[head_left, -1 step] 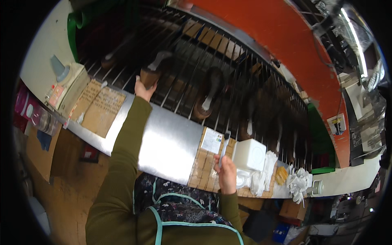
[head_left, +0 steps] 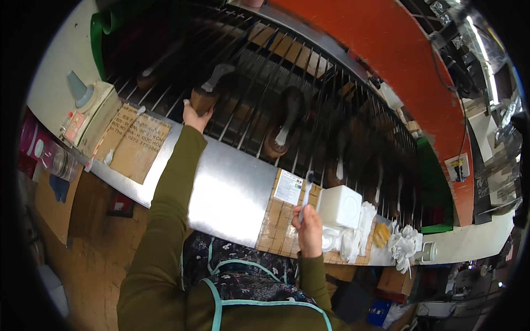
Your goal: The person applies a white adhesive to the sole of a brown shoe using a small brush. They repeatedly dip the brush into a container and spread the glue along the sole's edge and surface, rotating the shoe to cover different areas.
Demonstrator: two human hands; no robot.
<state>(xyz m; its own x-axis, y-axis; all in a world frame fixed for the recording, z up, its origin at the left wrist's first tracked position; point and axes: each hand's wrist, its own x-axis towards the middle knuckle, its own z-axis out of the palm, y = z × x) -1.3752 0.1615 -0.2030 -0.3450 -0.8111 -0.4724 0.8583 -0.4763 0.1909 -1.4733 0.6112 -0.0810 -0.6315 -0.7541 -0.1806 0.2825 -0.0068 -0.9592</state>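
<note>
At the near edge of a dark rack of metal bars (head_left: 232,118), my left hand (head_left: 196,120) is closed round the brown end of a dark shoe (head_left: 203,101). A pale grey strip runs along its upturned side; the far end is lost in shadow. My right hand (head_left: 311,234) grips a slim white brush (head_left: 305,201), like a toothbrush, by its handle. Its dark head points up and away over the cardboard. Nearest the brush is a second dark shoe (head_left: 275,147) with a brown end, lying on the bars apart from both hands.
More shoes lie along the rack to the right. On the metal ledge (head_left: 221,193) are a cardboard sheet (head_left: 132,146), a white container (head_left: 340,207), white cloths (head_left: 353,240), a yellow sponge (head_left: 381,234) and a metal cup (head_left: 428,252). An orange panel (head_left: 353,38) rises behind.
My right hand and the brush have shifted slightly right and up. My left hand stays on the same shoe, and the view has tilted a little.
</note>
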